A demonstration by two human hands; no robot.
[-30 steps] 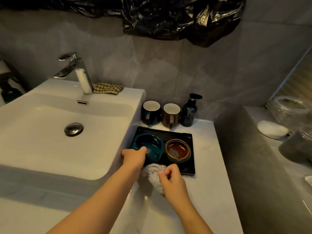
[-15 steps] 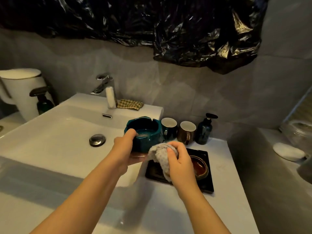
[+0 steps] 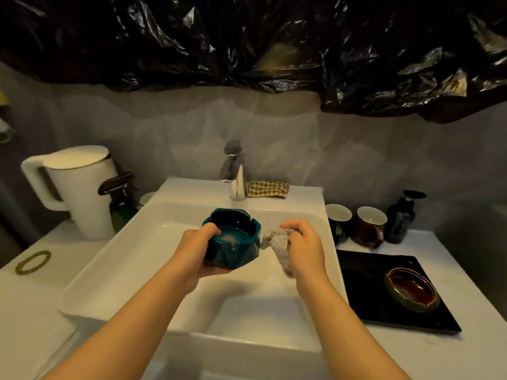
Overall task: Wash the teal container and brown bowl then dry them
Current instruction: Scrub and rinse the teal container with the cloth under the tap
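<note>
- Left hand (image 3: 201, 249) closed around teal container (image 3: 233, 238): thumb hooked over the near-left rim, palm and fingers cupping the side and underside. Container held upright, clear of the basin floor, above the middle of the white sink (image 3: 115, 259).
- Right hand (image 3: 303, 246) curled shut on a crumpled grey cloth (image 3: 278, 246). Cloth bunches out past the fingers toward the container; its left edge lies just beside the container's right wall. Contact between the two cannot be told.
- Brown bowl (image 3: 411, 289) sits upright on the black tray (image 3: 365, 270), at the tray's right half, on the counter right of the sink. Neither hand touches it.
- Hidden or unclear: left fingers under the container are out of sight. Most of the cloth is buried in the right fist. The sink drain is covered by the container and hands. Pale patch on the container's inner floor; whether residue, water or glare cannot be told. Light is dim and warm, so fine surface detail is lost.
- Pose: both forearms enter from the bottom edge and converge over the basin. Left wrist bent slightly inward, palm turned up and right. Right hand knuckles up, back of hand toward the camera, fist level with the container.
- Faucet (image 3: 236, 171) stands at the back rim of the sink, directly behind the container; a checked rag (image 3: 267, 189) lies just right of it.
- Two mugs (image 3: 355, 224) and a dark pump bottle (image 3: 402, 218) stand behind the tray.
- White pitcher (image 3: 79, 187) stands left of the sink.
</note>
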